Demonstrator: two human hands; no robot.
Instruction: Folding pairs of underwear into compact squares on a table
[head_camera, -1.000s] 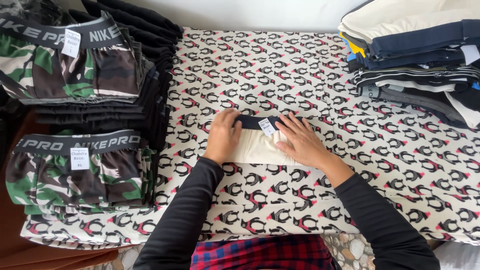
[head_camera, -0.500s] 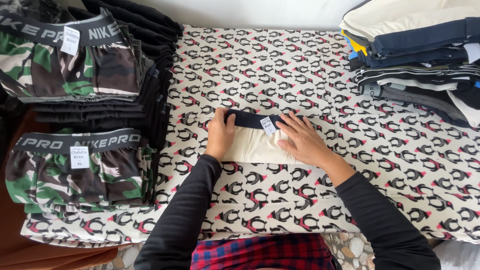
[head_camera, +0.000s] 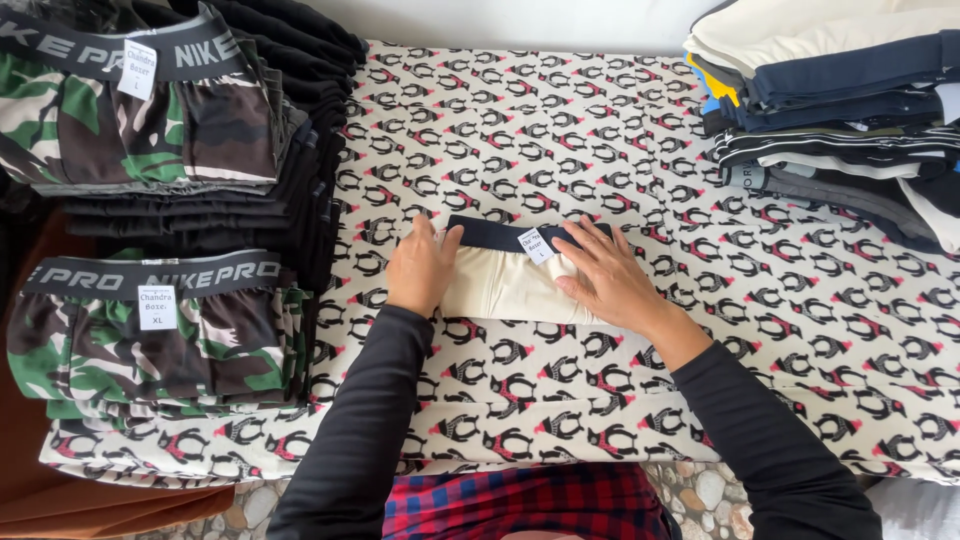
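Observation:
A folded cream garment (head_camera: 500, 290) with a dark navy waistband and a small white tag lies in the middle of the penguin-patterned cloth (head_camera: 560, 130). My left hand (head_camera: 420, 268) lies flat on its left end, fingers together and pointing away from me. My right hand (head_camera: 605, 275) presses flat on its right half, fingers spread toward the tag. Both arms wear black sleeves. Neither hand grips the garment.
Two piles of camouflage shorts with grey waistbands and white tags, one at the far left (head_camera: 140, 110) and one nearer (head_camera: 150, 330), sit beside black folded clothes (head_camera: 300, 150). A stack of navy, white and striped folded garments (head_camera: 850, 110) stands at the far right.
Both hands stay pressed on the cream garment. The left hand has slid slightly toward its left end; the garment looks a little more compact.

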